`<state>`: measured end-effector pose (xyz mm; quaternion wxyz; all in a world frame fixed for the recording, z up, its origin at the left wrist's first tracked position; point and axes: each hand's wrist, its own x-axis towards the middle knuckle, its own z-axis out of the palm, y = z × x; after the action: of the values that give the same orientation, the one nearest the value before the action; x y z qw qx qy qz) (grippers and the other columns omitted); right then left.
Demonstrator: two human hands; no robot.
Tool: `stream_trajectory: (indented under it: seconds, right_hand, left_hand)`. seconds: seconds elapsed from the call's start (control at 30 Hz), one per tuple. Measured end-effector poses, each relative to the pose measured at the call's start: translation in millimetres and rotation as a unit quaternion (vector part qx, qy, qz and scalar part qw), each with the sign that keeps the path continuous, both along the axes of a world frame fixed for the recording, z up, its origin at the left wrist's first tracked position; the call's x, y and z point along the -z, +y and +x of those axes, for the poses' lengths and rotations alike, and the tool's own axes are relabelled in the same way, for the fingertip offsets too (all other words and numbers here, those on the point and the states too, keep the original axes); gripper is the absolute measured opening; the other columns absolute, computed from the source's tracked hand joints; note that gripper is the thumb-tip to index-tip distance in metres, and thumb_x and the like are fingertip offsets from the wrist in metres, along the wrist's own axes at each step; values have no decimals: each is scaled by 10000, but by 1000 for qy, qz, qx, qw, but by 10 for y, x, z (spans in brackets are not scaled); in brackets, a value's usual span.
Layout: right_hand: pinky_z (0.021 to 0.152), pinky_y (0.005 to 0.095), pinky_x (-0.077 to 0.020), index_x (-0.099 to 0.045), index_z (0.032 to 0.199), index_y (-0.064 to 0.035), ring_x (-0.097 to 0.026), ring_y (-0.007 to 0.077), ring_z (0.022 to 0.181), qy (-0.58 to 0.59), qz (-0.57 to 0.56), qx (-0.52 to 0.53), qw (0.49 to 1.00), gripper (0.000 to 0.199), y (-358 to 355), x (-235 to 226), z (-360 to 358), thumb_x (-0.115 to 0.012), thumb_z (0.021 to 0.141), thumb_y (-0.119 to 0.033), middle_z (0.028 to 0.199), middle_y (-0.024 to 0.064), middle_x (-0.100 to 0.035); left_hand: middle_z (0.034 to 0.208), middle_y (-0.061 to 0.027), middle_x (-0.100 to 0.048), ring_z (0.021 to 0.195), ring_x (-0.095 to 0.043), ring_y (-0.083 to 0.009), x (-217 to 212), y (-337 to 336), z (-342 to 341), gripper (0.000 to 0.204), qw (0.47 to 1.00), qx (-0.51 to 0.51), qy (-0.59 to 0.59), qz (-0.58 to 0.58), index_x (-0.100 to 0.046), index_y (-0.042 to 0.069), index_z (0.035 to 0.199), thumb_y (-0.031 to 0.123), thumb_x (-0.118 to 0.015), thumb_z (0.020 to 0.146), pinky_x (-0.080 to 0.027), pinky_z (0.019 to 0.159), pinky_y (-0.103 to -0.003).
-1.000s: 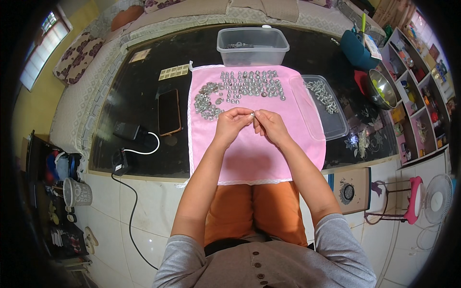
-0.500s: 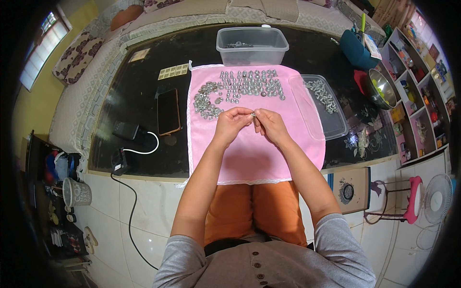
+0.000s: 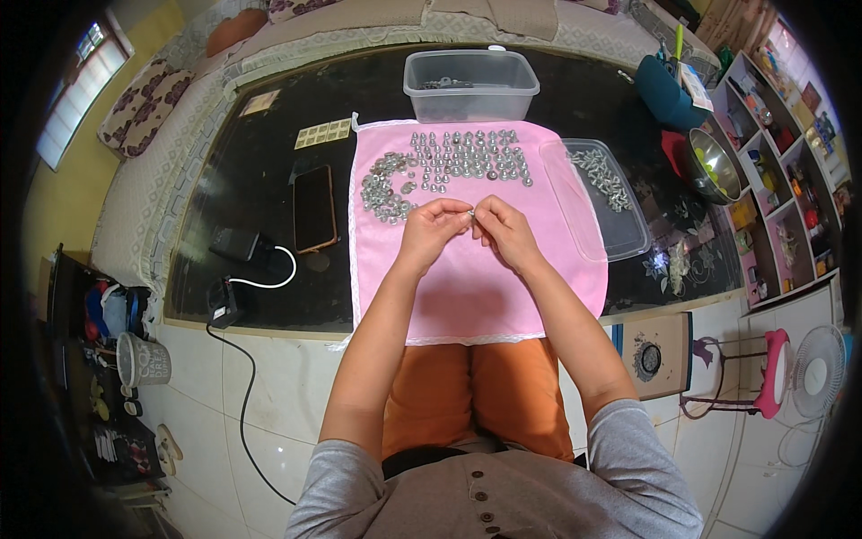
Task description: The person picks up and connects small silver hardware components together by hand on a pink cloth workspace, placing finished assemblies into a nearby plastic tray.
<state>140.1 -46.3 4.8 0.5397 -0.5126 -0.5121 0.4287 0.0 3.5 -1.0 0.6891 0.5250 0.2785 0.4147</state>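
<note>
My left hand (image 3: 435,231) and my right hand (image 3: 505,234) meet above a pink cloth (image 3: 467,296), their fingertips pinched together on one small metal screw (image 3: 471,214). Most of the screw is hidden by the fingers. Beyond my hands, several silvery screw-and-washer pieces (image 3: 480,157) stand upright in rows. To the left of them lies a loose heap of round metal washers (image 3: 384,190). On the right, a pile of loose screws (image 3: 603,180) rests on a clear plastic lid (image 3: 628,235) that overlaps the cloth's edge.
A clear plastic tub (image 3: 471,106) with dark items stands behind the cloth on the black table (image 3: 260,171). Left of the cloth lie a phone (image 3: 314,211), a blister strip (image 3: 323,134) and a black adapter (image 3: 235,244) with a white cable. A steel bowl (image 3: 714,166) sits at the right.
Both hands stay pinched over the same spot, with only a slight shift of the fingers around the screw. The rows, washers and loose screws look unchanged.
</note>
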Motion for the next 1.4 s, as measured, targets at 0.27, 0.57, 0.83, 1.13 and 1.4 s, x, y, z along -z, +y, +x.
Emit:
stream_trajectory:
  seconds: [0.27,0.57,0.83,1.13,1.4]
  right_hand:
    - [440,199,-358,-501,695,-52,-441,69,464,20,-7,-19,1000,295,-7,-37,-7,-408,861,-278,544,15,-501]
    - [434,167,-334,-484,751,-54,-428,56,479,5,-9,-37,999,246,-1,0,24,-405,870,-254,570,20,-499]
    - [414,173,-322,-489,721,-60,-413,55,454,8,-27,-32,999,264,-7,-1,36,-416,864,-269,558,13,-500]
    - [453,201,-365,-501,711,-47,-448,68,483,14,-35,-13,999,251,-6,-8,30,-414,854,-233,559,18,-504]
    - [452,202,-364,-488,701,-46,-448,66,481,-3,-47,-25,999,249,-28,-58,23,-409,858,-223,555,17,-502]
  left_hand:
    - [786,-63,-592,695,-562,-101,-4,3,-6,144,1000,4,-7,-2,-559,-14,898,31,-571,761,-473,649,-215]
    - [790,-60,-591,693,-562,-99,-8,-5,4,140,1000,10,-2,2,-559,-12,895,26,-569,761,-472,646,-209]
    - [793,-66,-592,707,-568,-107,6,0,0,146,1000,8,-8,1,-557,-13,899,22,-572,758,-477,661,-214]
    - [801,-69,-592,711,-568,-109,-5,-1,5,145,1000,3,-7,0,-559,-18,895,24,-574,757,-476,666,-213]
    - [799,-70,-593,708,-567,-109,15,7,1,143,1000,17,4,7,-559,-19,893,19,-574,756,-475,659,-213]
